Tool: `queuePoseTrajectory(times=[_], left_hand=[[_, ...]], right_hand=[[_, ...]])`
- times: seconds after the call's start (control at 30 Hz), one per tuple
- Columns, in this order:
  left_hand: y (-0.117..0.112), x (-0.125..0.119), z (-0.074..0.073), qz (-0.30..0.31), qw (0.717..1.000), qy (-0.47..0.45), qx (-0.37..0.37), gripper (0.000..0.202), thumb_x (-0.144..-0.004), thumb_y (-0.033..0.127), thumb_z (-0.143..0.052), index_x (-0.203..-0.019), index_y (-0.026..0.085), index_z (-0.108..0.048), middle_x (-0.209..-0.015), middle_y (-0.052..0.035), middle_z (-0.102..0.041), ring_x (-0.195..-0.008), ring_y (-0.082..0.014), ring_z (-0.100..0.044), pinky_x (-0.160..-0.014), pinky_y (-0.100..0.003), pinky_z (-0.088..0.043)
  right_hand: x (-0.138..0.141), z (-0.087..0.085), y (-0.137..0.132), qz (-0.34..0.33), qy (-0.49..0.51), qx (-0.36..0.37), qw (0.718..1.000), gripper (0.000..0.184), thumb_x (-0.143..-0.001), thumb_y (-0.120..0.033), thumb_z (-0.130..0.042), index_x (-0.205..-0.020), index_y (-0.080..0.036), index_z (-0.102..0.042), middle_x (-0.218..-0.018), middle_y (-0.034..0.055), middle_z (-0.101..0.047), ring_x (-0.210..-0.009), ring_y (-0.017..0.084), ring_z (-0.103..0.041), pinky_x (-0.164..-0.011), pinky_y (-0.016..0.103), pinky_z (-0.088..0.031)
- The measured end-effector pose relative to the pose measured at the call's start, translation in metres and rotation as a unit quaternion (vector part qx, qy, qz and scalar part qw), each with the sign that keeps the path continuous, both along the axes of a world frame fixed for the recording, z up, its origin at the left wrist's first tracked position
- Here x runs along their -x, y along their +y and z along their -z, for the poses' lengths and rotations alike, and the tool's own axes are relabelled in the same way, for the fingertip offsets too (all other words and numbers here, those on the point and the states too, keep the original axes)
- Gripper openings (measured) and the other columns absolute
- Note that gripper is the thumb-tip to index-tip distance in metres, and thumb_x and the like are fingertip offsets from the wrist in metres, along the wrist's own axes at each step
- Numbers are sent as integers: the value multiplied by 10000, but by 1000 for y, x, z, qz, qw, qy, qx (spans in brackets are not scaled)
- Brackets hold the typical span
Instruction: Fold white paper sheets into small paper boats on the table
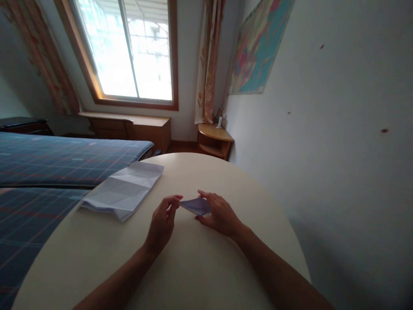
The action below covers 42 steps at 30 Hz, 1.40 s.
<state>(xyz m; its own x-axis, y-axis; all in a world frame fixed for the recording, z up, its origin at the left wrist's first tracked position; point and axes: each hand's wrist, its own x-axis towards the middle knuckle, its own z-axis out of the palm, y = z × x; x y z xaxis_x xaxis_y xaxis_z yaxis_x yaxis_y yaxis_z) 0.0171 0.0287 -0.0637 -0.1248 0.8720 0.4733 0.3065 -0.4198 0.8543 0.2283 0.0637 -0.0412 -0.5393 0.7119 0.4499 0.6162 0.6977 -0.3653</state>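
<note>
**Folded paper pinched at mid-table**

Left hand (163, 224) pinches the small pale-lilac folded paper piece (196, 206); right hand (219, 215) curls over its other end. Round cream table (200, 267) lies bare toward its near rim; creased white sheet (124, 189) overhangs the left edge.

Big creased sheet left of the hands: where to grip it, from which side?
Take the creased sheet at its near edge, by the corner closest to the left hand, which pinches the small folded paper. That edge looks lifted off the table, with a shadow under it, so a grip could probably slide under from the near side. The rest lies flat.
</note>
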Motion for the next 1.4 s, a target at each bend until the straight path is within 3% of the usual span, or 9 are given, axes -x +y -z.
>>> queuePoseTrajectory(times=[0.17, 0.3, 0.47, 0.57, 0.77, 0.93, 1.1, 1.27, 1.4], left_hand=[[5, 1, 3, -7, 1000, -4, 20, 192, -953, 360, -458, -1010, 209, -563, -1127, -86, -676, -1007, -206, -667, -841, -378, -571], [4, 2, 2, -38, 994, 98, -30, 163, -915, 297, -508, -1037, 207, -568, -1113, -95, -674, -1056, -232, -649, -900, -417, -542], [-5, 0, -2, -63, 950, 285, -111, 249, -893, 246, -557, -1139, 234, -594, -1156, -78, -684, -1077, -251, -639, -953, -428, -498], [-7, -2, -1, -53, 926, 362, -96, 304, -903, 226, -556, -1204, 239, -598, -1185, -69, -693, -1036, -247, -664, -900, -412, -528], [-6, 0, 3, -9, 898, 439, -41, 307, -918, 147, -493, -1134, 258, -680, -1174, -38, -716, -1013, -217, -696, -916, -372, -542], [-8, 0, 2, 36, 897, 440, 28, 424, -917, 111, -445, -1240, 317, -627, -1310, 5, -641, -1104, -188, -662, -934, -321, -535], [-4, 2, 8, 48, 897, 438, 15, 435, -902, 91, -455, -1256, 283, -618, -1340, -25, -618, -1232, -214, -578, -1038, -376, -475], [1, 2, 17, 70, 894, 442, -18, 401, -921, 105, -423, -1273, 211, -583, -1392, -73, -571, -1310, -204, -504, -1098, -374, -425], [1, 0, 20, 79, 889, 452, -13, 422, -917, 98, -398, -1308, 167, -541, -1431, -110, -527, -1347, -209, -459, -1121, -383, -398]], right_hand=[[-2, -1, 2, 22, 20, 27, 999, 669, -716, -211, -766, -1328, -238, -496, -1145, 88, -663, -1019, 257, -623, -879, 390, -495], [-1, 2, 3, 23, 9, 37, 999, 590, -724, -196, -759, -1275, -242, -550, -1117, 81, -672, -1001, 254, -633, -852, 370, -503], [7, 5, 0, 7, 8, 36, 999, 374, -792, -203, -715, -1154, -232, -626, -1050, 71, -688, -964, 226, -638, -836, 335, -501], [12, 10, -1, -6, 29, 50, 998, 279, -808, -192, -709, -1081, -207, -652, -1001, 59, -698, -910, 198, -647, -811, 305, -504], [15, 25, 5, -54, 41, 52, 996, 173, -870, -199, -668, -1034, -236, -708, -1029, 36, -723, -966, 166, -657, -904, 289, -492], [13, 28, 11, -62, 24, 31, 997, 208, -900, -178, -626, -1043, -276, -740, -1057, 26, -733, -983, 172, -650, -941, 313, -492], [14, 25, 7, -55, -34, 27, 998, 275, -939, -194, -550, -1161, -266, -696, -1168, 42, -697, -1093, 194, -599, -1008, 350, -454], [19, 25, -7, -53, -107, 65, 991, 592, -943, -394, -518, -1446, -98, -420, -1487, 159, -433, -1399, 270, -352, -1173, 439, -252], [22, 25, -14, -56, -155, 101, 981, 746, -957, -548, -408, -1513, -70, -267, -1576, 175, -236, -1471, 272, -171, -1202, 451, -145]])
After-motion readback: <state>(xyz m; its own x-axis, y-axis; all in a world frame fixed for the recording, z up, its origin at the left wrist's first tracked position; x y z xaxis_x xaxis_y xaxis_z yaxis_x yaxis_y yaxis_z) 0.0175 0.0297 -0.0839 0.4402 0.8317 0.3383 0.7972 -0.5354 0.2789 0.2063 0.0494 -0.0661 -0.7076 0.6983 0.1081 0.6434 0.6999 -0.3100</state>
